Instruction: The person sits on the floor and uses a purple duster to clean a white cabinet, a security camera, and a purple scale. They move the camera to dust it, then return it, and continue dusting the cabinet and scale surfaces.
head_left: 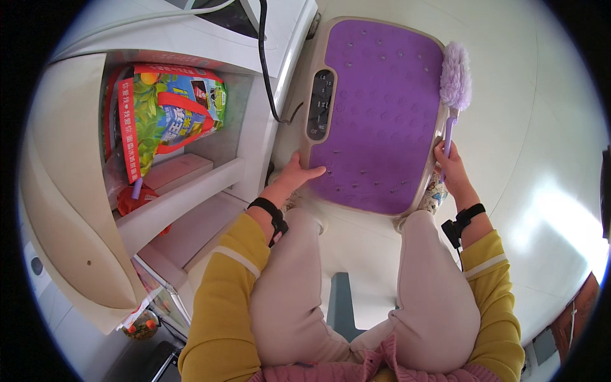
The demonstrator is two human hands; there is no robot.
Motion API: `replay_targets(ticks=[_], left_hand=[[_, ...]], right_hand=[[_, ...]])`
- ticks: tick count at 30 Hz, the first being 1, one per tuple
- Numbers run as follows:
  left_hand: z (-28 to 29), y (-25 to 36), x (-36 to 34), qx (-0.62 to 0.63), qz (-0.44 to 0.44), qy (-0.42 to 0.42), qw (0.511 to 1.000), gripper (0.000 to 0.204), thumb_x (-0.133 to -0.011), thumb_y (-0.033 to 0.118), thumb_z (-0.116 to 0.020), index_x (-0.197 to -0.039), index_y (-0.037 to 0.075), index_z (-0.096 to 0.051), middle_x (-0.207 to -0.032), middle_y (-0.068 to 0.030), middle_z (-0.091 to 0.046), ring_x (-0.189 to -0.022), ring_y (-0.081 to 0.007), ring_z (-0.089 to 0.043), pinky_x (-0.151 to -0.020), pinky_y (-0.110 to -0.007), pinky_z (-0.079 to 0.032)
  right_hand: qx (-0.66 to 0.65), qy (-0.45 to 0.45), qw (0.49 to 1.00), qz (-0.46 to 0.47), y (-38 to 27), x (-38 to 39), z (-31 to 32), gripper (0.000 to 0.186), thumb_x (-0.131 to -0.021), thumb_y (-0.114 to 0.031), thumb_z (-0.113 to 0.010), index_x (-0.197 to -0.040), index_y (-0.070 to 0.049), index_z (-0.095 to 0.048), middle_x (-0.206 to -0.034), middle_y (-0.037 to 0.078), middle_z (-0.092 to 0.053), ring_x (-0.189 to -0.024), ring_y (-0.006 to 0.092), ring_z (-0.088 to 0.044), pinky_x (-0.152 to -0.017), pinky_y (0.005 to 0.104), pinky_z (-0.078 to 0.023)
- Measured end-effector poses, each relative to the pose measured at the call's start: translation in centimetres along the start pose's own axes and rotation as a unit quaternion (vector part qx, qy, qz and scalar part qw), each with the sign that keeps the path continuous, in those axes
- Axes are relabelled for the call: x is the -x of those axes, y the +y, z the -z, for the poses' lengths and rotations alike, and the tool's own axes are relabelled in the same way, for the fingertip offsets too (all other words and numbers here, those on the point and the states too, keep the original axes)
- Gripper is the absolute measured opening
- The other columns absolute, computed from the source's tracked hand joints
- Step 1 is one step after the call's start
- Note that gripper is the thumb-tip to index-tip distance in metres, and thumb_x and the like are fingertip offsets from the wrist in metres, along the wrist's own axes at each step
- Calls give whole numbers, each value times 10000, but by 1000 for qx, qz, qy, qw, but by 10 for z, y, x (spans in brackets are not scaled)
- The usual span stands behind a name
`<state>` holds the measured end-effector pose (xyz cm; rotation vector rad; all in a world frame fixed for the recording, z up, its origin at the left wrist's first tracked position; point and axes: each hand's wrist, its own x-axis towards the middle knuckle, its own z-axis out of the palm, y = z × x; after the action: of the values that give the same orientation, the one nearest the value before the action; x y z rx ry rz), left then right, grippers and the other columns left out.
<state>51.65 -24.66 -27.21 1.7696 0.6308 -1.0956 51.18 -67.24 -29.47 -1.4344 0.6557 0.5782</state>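
A vibration plate (pixel 382 121) with a purple studded top, a beige rim and a dark button panel lies on the floor before my feet. My left hand (pixel 294 177) grips its near left edge, with the thumb over the purple top and the fingers along the side. In my right hand (pixel 450 167), beside the plate's near right edge, is the lilac handle of a fluffy duster (pixel 456 76). The duster's head points away from me and touches or overhangs the plate's right rim.
At the left, a white cabinet's open shelf (pixel 178 207) holds a colourful bag (pixel 172 114) with red handles and a pinkish box (pixel 184 173). A black cable (pixel 265 57) hangs down near the plate's left side. Below me shows a grey-green stool part (pixel 342 305).
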Motion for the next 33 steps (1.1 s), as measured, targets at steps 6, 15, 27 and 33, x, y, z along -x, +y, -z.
replay_targets(ticks=[6, 15, 27, 33], left_hand=[[20, 0, 3, -37, 1, 19, 999, 998, -767, 332, -851, -1511, 17, -265, -1438, -181, -491, -1334, -296, -469, -1126, -397, -349], [8, 77, 35, -472, -49, 79, 877, 446, -891, 385, -642, -1095, -11, -641, -1061, -239, -687, -1007, -402, -653, -863, -461, -521], [-12, 107, 42, -340, -306, 215, 863, 233, -951, 216, -594, -1089, 29, -599, -1068, -200, -641, -971, -367, -641, -815, -432, -540], [-26, 78, 24, -310, -340, 226, 859, 416, -956, 251, -618, -1288, 9, -553, -1327, -247, -530, -1166, -386, -569, -964, -413, -512]], right_hand=[[-22, -16, 1000, -6, 15, 22, -14, 106, -988, -236, -600, -993, -173, -514, -832, -80, -457, -760, 43, -466, -658, 237, -439], [426, 54, 868, 248, -45, 50, -33, 279, -954, -220, -603, -1209, -109, -583, -883, 162, -634, -801, 345, -620, -707, 426, -505], [405, 135, 881, 203, -53, 84, 17, 325, -998, -261, -535, -1306, -236, -636, -1012, 113, -709, -875, 336, -658, -773, 390, -529], [392, 90, 889, 219, -34, 106, 28, 348, -958, -212, -611, -1306, -207, -629, -922, 135, -698, -835, 330, -652, -763, 406, -528]])
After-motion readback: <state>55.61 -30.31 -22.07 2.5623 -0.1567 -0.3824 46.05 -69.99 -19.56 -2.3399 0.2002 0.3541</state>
